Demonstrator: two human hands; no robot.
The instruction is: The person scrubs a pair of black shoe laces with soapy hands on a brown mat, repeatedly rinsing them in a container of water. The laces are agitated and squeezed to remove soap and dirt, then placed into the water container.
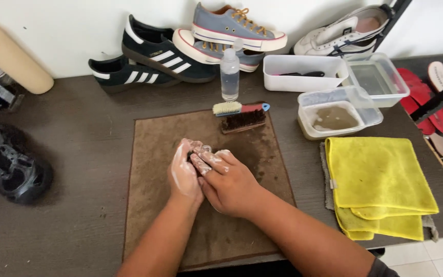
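Both forearms come in low, right hand (229, 182) and left hand (184, 174) pressed together over the brown mat (155, 154) on the bench, fingers (208, 163) closed around something small and dark, mostly hidden. Lots of white foam (176, 169), so probably slippery; pinch it firmly. Brushes (242, 115) sit just beyond.

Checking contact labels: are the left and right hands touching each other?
Touching. The head view shows the left hand and right hand pressed together over the brown mat, their foam-covered fingers overlapping with no gap between them.
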